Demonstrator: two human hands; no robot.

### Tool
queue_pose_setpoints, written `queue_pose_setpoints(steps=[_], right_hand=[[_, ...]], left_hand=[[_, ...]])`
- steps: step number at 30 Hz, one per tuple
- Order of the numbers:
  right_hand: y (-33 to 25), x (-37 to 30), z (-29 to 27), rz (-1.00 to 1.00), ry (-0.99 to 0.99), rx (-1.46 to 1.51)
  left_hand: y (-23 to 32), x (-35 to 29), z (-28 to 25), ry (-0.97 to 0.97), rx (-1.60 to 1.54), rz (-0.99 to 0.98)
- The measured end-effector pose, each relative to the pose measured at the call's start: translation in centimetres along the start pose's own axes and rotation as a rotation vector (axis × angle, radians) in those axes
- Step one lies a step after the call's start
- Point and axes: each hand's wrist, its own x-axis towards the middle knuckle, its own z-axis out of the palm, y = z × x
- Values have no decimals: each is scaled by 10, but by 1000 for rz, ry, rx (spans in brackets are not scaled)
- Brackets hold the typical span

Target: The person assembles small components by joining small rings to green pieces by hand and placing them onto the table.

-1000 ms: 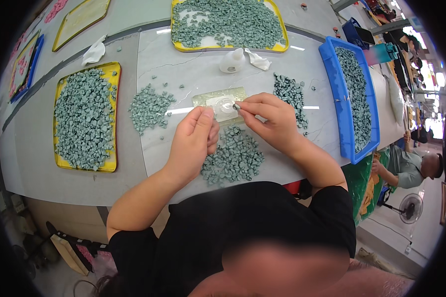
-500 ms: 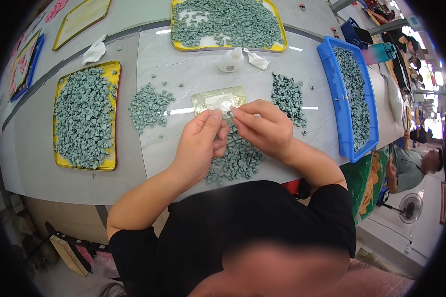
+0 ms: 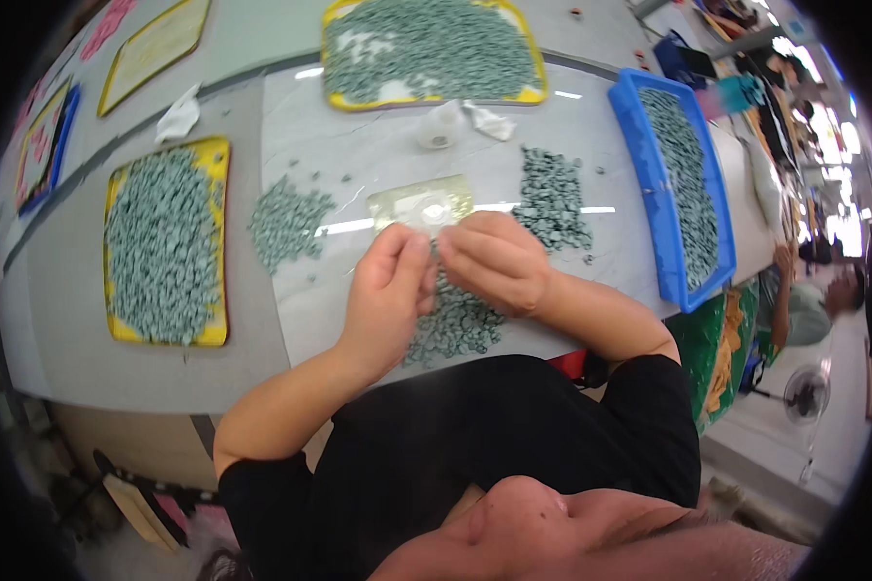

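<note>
My left hand and my right hand meet fingertip to fingertip above the table, both pinched closed. What lies between the fingers is too small and blurred to make out. Under and between them spreads a pile of small green pieces, partly covered by my hands. Just beyond the fingertips lies a flat yellowish rectangular pad with a clear round dish on it. Darker green pieces sit in a patch right of my right hand. Another loose heap of pale green pieces lies to the left.
Yellow-rimmed trays of green pieces stand at the left and far side. A blue bin holds more at the right. Near the far tray are a white bottle and crumpled tissue. A person is at the far right.
My fingertips have come together; the small green piece that showed in my right fingertips is now hidden or blurred. The view has shifted slightly.
</note>
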Motion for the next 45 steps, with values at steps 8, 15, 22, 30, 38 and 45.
queue_pose_setpoints(steps=[8, 15, 22, 30, 38, 45], right_hand=[[-11, -23, -30, 79, 76, 1], [-24, -28, -37, 216, 140, 142], [-26, -24, -54, 386, -89, 289], [15, -38, -84, 657, -333, 24], [56, -46, -90, 934, -409, -216], [56, -44, -78, 815, -359, -236]], left_hand=[[-10, -5, 35, 33, 142, 38], [-18, -13, 50, 96, 243, 152], [-14, -10, 46, 117, 353, 96], [2, -10, 37, 12, 619, -216], [15, 9, 17, 27, 129, -191], [19, 10, 8, 53, 105, -87]])
